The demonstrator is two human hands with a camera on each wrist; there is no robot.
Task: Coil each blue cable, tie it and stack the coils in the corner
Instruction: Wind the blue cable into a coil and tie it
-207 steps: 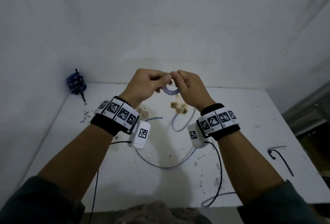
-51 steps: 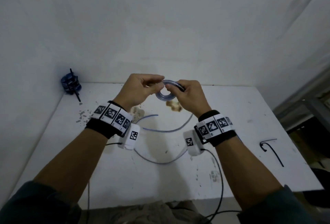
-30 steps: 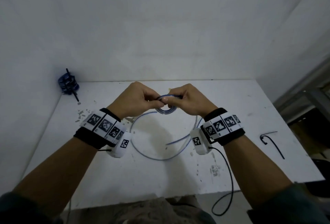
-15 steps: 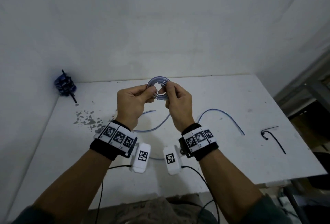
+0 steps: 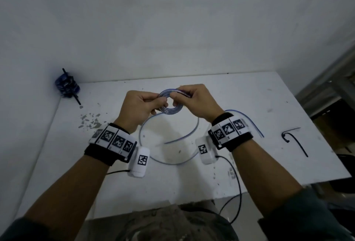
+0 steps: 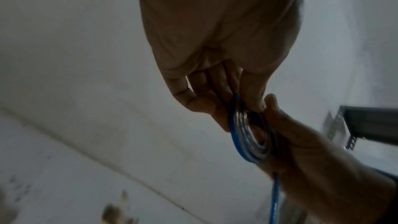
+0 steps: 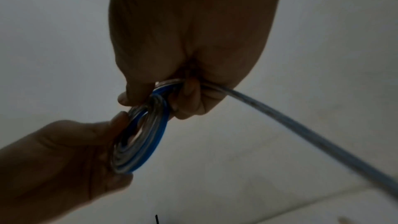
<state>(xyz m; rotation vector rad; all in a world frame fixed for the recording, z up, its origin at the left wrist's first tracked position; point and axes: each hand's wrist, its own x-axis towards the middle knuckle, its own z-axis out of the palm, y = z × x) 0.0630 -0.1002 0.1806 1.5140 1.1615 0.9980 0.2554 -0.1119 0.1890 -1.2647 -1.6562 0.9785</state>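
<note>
Nearest to the camera, 2 forearms reach forward over the white bench (image 5: 192, 179), and each wrist carries a black band with square printed markers and a small white camera unit with a black lead.

Just beyond the wrists, the loose part of the blue cable (image 5: 169, 161) lies on the bench in 1 wide loop, and 1 free end runs out to the right, past the right wrist.

Above this loop, both hands are raised and meet around the coil (image 5: 171, 104), a small ring of several turns of the same cable. The left hand (image 5: 141, 109) pinches the left side of the coil between thumb and fingertips; the other fingers are curled. The right hand (image 5: 196, 102) grips the upper right side of the coil with curled fingers, and in the right wrist view the free strand (image 7: 290, 125) leaves from under these fingers.

To the right on the bench, well apart from the hands, lies a black bent tie (image 5: 294, 141).

Further back on the left, small grey chips (image 5: 90, 120) are scattered on the surface.

Farthest, in the back left corner against the walls, stands a stack of finished blue coils (image 5: 67, 86) with black tie ends sticking out.
</note>
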